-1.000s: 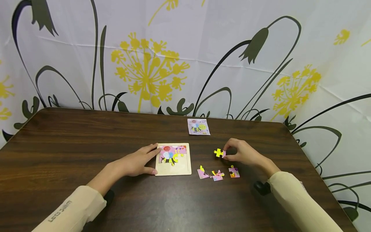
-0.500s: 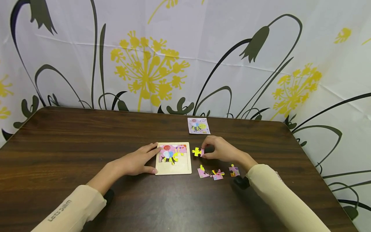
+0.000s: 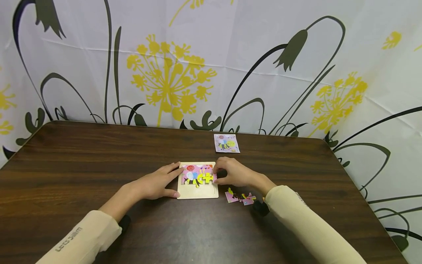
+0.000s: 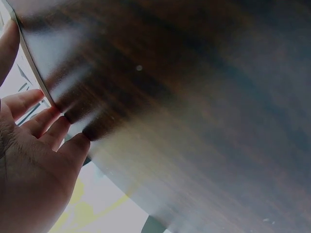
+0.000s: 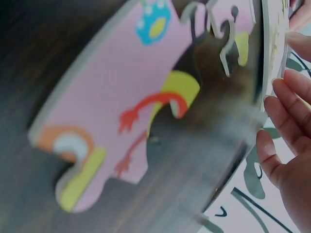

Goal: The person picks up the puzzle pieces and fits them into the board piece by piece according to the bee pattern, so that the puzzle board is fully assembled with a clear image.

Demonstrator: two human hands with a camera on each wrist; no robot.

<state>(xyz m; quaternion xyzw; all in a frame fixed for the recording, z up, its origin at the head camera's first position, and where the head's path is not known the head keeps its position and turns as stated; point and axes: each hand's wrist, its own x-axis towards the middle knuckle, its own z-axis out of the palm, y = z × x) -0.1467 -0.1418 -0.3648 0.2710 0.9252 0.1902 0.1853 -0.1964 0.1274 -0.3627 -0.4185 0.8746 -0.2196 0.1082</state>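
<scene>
A white cloth printed with yellow flowers and grey-green stems hangs behind the dark wood-grain table (image 3: 99, 154) where I work. My left hand (image 3: 153, 185) has its fingers spread along the left side of a pale puzzle tray (image 3: 197, 191), index finger near the top and thumb at the lower corner. With my right hand (image 3: 236, 173) I pinch a yellow-and-pink puzzle piece (image 3: 207, 178) between thumb and fingers; it is over the tray's upper right, beside the joined bee pieces (image 3: 193, 176). I cannot tell whether it sits flush. To the tray's right, nearer me, two loose pieces (image 3: 248, 199) lie on the table, and an orange bit of another shows by my right sleeve (image 3: 296, 211). Beyond the tray lies a bee picture card (image 3: 226, 143).
</scene>
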